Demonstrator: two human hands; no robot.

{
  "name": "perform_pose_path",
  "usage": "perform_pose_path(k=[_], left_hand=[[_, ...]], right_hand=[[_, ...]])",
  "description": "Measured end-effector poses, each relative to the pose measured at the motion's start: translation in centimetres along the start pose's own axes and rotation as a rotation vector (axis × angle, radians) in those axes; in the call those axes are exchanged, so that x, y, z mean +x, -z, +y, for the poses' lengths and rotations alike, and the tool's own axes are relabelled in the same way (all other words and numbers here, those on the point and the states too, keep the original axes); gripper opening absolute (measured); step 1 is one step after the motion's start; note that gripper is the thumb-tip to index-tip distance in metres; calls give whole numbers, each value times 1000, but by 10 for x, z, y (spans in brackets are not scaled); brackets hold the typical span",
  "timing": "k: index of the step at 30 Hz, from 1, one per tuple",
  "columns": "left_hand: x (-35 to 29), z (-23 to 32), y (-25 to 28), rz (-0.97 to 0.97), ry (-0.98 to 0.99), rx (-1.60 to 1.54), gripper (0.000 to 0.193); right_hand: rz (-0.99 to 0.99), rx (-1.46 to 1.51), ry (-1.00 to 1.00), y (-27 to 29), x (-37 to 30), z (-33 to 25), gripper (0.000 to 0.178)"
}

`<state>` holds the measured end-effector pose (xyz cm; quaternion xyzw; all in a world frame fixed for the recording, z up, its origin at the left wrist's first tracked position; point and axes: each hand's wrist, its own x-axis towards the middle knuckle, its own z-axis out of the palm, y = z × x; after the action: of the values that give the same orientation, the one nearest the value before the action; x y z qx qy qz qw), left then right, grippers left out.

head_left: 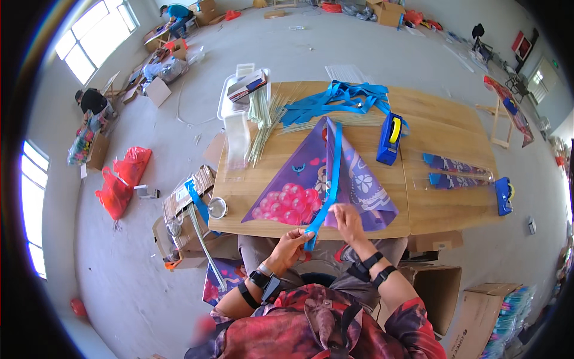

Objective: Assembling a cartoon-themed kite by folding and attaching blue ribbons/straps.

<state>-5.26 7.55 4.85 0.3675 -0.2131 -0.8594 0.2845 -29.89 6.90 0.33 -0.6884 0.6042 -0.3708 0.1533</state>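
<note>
A purple triangular kite sheet (286, 179), printed with pink balls and white flowers, lies on the wooden table in front of me. A long blue ribbon (337, 157) runs down its middle from near the tip to the near table edge. My left hand (288, 248) pinches the ribbon's lower end just off that edge. Beside the ribbon, on its right, my right hand (348, 224) hovers over the sheet's lower part with its fingers closed. Whatever those fingers hold, if anything, is too small to make out.
Behind the sheet lie a heap of blue ribbon (341, 99) and thin pale sticks (266, 122). A blue tape dispenser (388, 146) stands right of the tip, another (504, 196) at the right edge. A round tin (217, 207) sits front left, packed kites (457, 172) right.
</note>
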Motion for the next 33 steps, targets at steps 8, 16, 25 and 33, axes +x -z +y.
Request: perform_pose_path(k=[8, 16, 25, 33], left_hand=[[-49, -27, 25, -18, 52, 133, 13], [-133, -12, 98, 17, 221, 441, 16], [-224, -6, 198, 153, 704, 1087, 61], [-162, 32, 144, 319, -94, 525, 67]], right_hand=[[-424, 1726, -853, -27, -39, -75, 81], [45, 1878, -705, 17, 21, -33, 31], [55, 1660, -717, 41, 14, -51, 35], [-220, 1331, -669, 19, -20, -90, 40]])
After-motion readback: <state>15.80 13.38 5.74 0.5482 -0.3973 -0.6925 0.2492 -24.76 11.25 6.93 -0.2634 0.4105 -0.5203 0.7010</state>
